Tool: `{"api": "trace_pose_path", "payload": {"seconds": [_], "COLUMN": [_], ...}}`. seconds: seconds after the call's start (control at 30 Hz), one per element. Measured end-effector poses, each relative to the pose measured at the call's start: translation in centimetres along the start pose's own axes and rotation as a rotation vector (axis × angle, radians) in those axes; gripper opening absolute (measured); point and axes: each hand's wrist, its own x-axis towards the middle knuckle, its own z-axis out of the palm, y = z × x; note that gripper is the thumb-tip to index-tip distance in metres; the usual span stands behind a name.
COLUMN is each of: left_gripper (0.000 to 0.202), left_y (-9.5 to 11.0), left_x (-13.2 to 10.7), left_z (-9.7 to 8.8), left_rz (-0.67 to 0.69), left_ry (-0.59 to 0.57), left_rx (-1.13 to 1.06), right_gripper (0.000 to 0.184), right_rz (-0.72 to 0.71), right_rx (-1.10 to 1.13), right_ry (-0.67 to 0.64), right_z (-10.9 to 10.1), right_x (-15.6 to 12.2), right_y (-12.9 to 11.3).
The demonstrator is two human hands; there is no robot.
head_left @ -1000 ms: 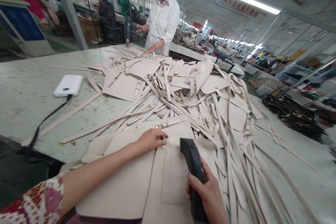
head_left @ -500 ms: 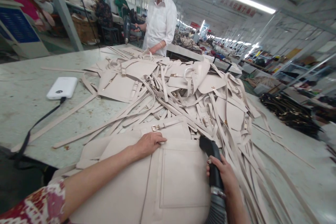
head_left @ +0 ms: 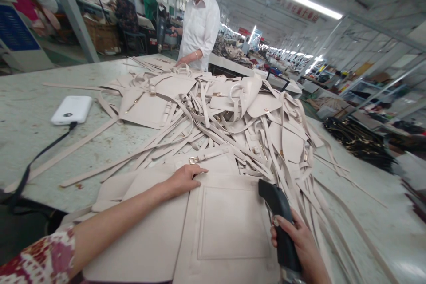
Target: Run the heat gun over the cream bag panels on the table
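Large beige leather-like bag panels (head_left: 233,222) lie in front of me, the right one with a stitched rectangular pocket outline. My left hand (head_left: 181,180) rests on their upper edge, thumb and forefinger spread apart. Just beyond it is a beige strap with a gold buckle (head_left: 193,159). On the right, my right hand (head_left: 297,235) is wrapped round a black hand tool with a bent head (head_left: 278,204). That head is over the pocket panel's upper right corner; whether it touches the panel, I cannot tell. The tool's lower end runs out of the picture.
Beyond the panels sprawls a heap of beige bag parts and straps (head_left: 213,106) with gold fittings. A white power bank (head_left: 72,110) with a black cable lies at left. Across the table (head_left: 29,102) stands a co-worker in a white shirt (head_left: 199,31). Black pieces (head_left: 357,144) are stacked at right.
My right hand has moved the black tool to the right and slightly down, away from the pocket's edge. My left thumb has parted from the forefinger. The view has shifted slightly.
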Motion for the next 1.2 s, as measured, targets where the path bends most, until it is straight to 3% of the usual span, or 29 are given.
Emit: {"api": "trace_pose_path", "payload": {"seconds": [0.13,0.27,0.37,0.43,0.53,0.63,0.8,0.93,1.07,1.2], "left_gripper": [0.057,0.051,0.046,0.045,0.048,0.043,0.02,0.014,0.01,0.014], "left_y": [0.2,-0.2,-0.8,-1.0,-0.9,-0.2,0.2,-0.3,-0.6,-0.8], "left_x": [-0.2,-0.1,0.2,0.4,0.4,0.5,1.6,2.4,2.5,2.4], "left_z": [-1.0,-2.4,-2.8,-2.7,-2.3,-1.8,-0.3,1.0,1.7,2.0], "left_rz": [-0.087,-0.2,-0.255,-0.241,-0.218,-0.179,-0.152,-0.151,-0.134,-0.123], "left_ry": [-0.048,-0.173,-0.157,-0.143,-0.182,-0.201,-0.088,-0.014,0.017,-0.033], "left_rx": [-0.37,-0.833,-0.984,-1.034,-1.013,-0.874,-0.71,-0.608,-0.54,-0.522], "right_gripper": [0.038,0.051,0.071,0.072,0.069,0.076,0.086,0.082,0.078,0.074], "right_rz": [0.06,0.0,-0.046,-0.081,-0.118,-0.106,-0.081,-0.048,0.0,-0.023], "right_rx": [-0.043,-0.054,-0.084,-0.084,-0.068,-0.07,-0.031,-0.013,-0.068,-0.098], "right_ry": [-0.013,0.07,0.127,0.118,0.105,0.114,0.023,-0.15,-0.271,-0.286], "right_z": [0.9,2.4,3.9,4.7,5.5,6.2,8.0,9.9,11.7,12.7], "right_x": [2.0,3.9,3.7,3.2,2.4,1.3,-1.7,-3.5,-3.5,-2.6], "right_y": [0.8,1.2,2.0,2.6,3.3,3.0,0.8,-0.7,-1.0,-0.9]}}
